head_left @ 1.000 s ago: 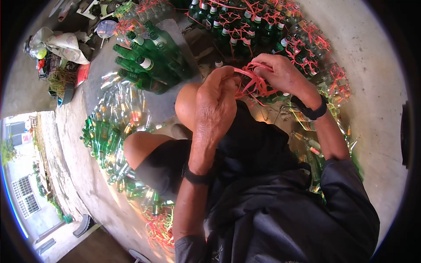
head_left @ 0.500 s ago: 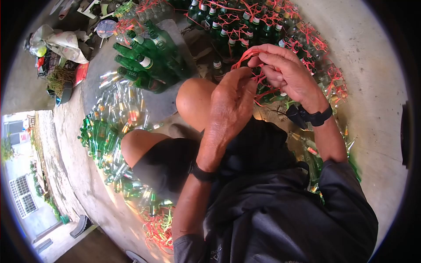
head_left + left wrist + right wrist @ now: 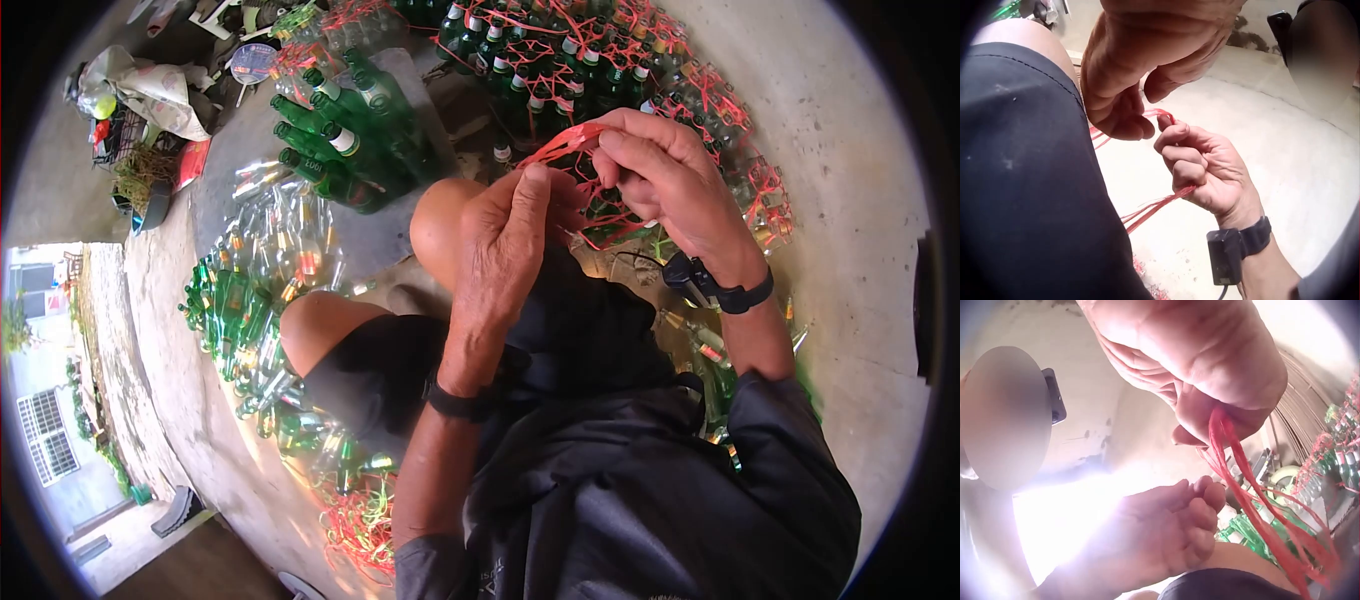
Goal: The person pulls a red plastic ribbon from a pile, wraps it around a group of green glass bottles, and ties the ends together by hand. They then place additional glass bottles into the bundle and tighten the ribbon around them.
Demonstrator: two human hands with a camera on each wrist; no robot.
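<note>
My right hand (image 3: 685,185) holds red plastic string (image 3: 562,146) in curled fingers. In the right wrist view, several flat strands (image 3: 1254,506) hang out of its fist. More strands leave the little-finger side in the left wrist view. My left hand (image 3: 500,235) is just beside it, over the knee, fingers bent loosely and the thumb (image 3: 1163,87) apart from them. The string passes close behind its fingertips, partly hidden there. Beyond the hands stand green bottles (image 3: 515,85) with red string netting over their necks.
Upright green bottles (image 3: 350,130) stand on a grey slab (image 3: 425,90) at upper left. Loose clear and green bottles (image 3: 235,300) lie beside the knees, with a heap of red and yellow string (image 3: 365,535) lower down. A concrete wall (image 3: 830,150) rises on the right.
The left hand has shifted first right, then back left, and its thumb has lifted off the string. The right hand has moved right and down, fingers now curled around the string.
</note>
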